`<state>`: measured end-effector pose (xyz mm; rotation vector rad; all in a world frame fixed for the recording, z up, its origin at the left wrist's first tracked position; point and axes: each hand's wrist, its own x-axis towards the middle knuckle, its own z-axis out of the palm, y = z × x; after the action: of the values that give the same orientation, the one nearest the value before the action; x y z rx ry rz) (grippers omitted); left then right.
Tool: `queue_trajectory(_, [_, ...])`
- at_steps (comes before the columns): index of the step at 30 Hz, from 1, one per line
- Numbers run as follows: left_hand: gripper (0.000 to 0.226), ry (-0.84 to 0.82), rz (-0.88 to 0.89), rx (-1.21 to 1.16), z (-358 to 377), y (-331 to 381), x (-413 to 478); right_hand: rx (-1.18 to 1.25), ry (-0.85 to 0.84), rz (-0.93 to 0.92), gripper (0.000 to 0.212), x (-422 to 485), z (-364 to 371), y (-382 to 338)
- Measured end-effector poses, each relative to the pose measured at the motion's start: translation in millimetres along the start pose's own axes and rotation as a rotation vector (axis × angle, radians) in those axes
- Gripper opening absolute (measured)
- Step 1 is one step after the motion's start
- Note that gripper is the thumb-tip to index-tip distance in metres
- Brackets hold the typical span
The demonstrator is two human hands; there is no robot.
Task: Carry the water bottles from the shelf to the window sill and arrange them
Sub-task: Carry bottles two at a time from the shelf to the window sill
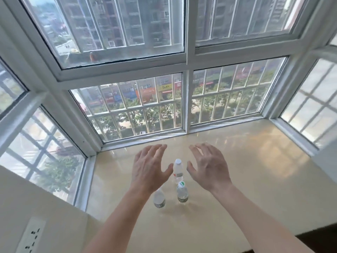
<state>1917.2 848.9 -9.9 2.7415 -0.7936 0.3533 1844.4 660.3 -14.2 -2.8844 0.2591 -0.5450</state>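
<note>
Three clear plastic water bottles stand upright on the glossy beige window sill [246, 170]. The farthest, with a white cap [178, 170], is between my hands. A green-and-white-capped bottle [182, 193] stands nearer me, and a third bottle [159, 199] is to its left, its top hidden under my left wrist. My left hand [149, 168] hovers open just left of the far bottle, fingers spread, holding nothing. On the bottle's right side, my right hand [207, 166] is open too, palm facing inward. Neither hand touches a bottle.
A bay window with white frames [186, 99] and outer bars encloses the sill on three sides. The left wall carries a white power socket [31, 234]. A dark edge [317, 240] lies beyond the sill's near right end.
</note>
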Motion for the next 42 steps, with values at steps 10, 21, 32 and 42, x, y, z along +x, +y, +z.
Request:
queue_trajectory(10, [0.062, -0.078, 0.375, -0.172, 17.0, 89.5, 31.9, -0.164, 0.094, 0.429, 0.047, -75.4, -49.0, 52.9])
queue_trajectory(21, [0.063, -0.209, 0.849, -0.357, 31.5, 213.8, -13.2, -0.33, 0.169, 0.953, 0.045, -229.7, -104.0, 62.5])
queue_trajectory(32, [0.062, -0.248, 1.144, -0.414, 43.8, 316.8, -58.9, -0.447, 0.239, 1.193, 0.04, -322.4, -134.3, 88.8])
queue_trajectory(42, [0.061, -0.244, 1.266, -0.397, 78.8, 448.4, -56.9, -0.463, 0.299, 1.237, 0.038, -361.8, -152.0, 198.9])
